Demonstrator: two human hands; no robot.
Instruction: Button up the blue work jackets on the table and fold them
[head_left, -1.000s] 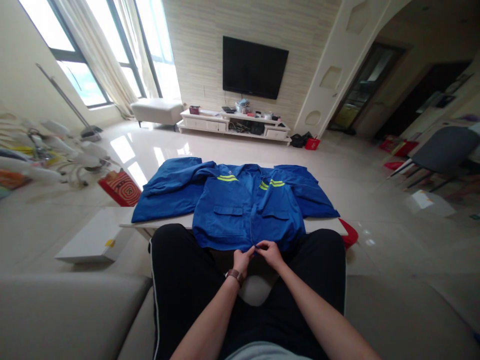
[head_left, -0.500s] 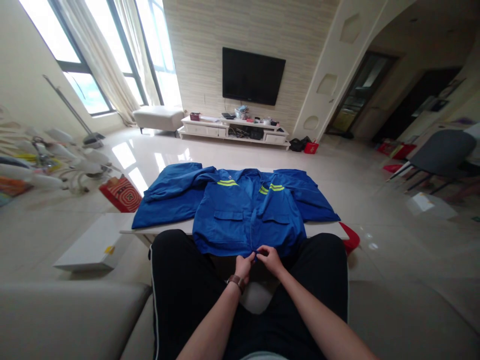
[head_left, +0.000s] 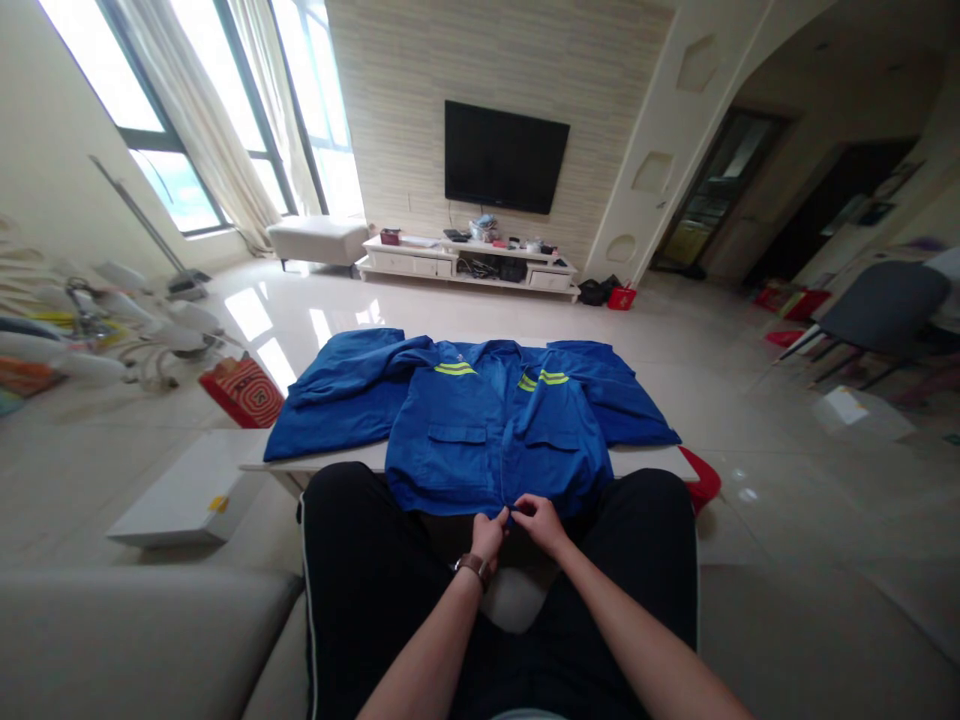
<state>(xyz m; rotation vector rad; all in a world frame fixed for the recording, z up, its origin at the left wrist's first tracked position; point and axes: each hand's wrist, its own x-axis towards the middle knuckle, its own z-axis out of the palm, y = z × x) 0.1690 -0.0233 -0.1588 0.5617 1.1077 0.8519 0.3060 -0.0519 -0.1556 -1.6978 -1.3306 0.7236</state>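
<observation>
The blue jacket (head_left: 450, 460) lies spread on the white bench (head_left: 652, 462), collar away from you, its front hem reaching over the near edge between your knees. You pinch the bottom front corner in both hands: your left hand (head_left: 488, 538) has its grip pressed together on the hem, and your right hand (head_left: 538, 522) nips the same spot with thumb and forefinger, fingertips almost meeting. The cloth between them is too small to read in detail. A brown watch (head_left: 474, 568) circles your left wrist. Against the frame a second ago, the jacket keeps its layout and both hands stay at the corner; the room sits slightly lower in view. Left of the bench are a red bag (head_left: 244, 393) and a white box (head_left: 176, 490).
</observation>
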